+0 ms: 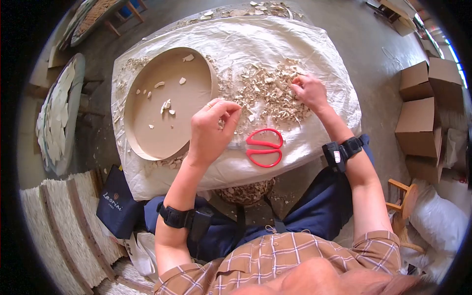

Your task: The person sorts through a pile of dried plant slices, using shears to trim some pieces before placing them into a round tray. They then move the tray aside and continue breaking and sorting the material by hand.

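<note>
My left hand (214,129) hovers beside the right rim of a round, shallow tan tray (147,118), its fingertips pinched together. Whatever sits in that pinch is too small to name. Over the upper right of a heap of dry, pale flakes (275,93), my right hand (309,92) has its fingers closed; a piece between them cannot be made out. A few cream-coloured pieces (166,105) lie scattered inside the tray. Below the heap rest scissors with red handles (264,148), their blades partly hidden behind my left hand and wrist.
A white cloth (236,37) covers the table, with more pale pieces at its far edge. Cardboard boxes (418,123) and a wooden stool (404,199) stand at the right. A dark bag (118,196) and a rack of pale flakes (59,113) are at the left.
</note>
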